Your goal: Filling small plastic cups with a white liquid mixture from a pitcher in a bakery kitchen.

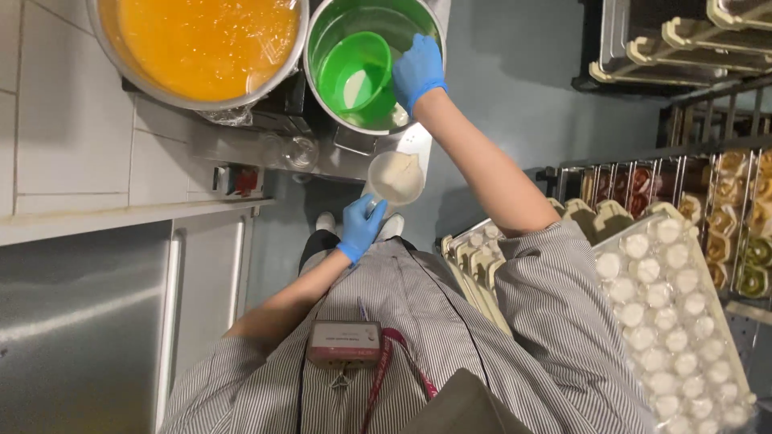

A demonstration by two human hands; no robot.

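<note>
My right hand (pixel 418 68), in a blue glove, reaches into a steel pot (pixel 322 96) that holds green liquid. It grips the rim of a green plastic jug (pixel 358 72) sitting in that pot; some whitish liquid shows inside the jug. My left hand (pixel 359 227), also gloved in blue, holds a clear cup (pixel 395 177) of pale cream-coloured mix by its base, just below the pot and in front of my striped shirt.
A larger steel pot (pixel 205 48) of orange liquid stands left of the green one. A tray (pixel 683 321) of several small white-filled cups lies at my right, with a rack of pastries (pixel 740 225) beyond it. A steel cabinet (pixel 80 321) and white tiled surface (pixel 72 120) are at left.
</note>
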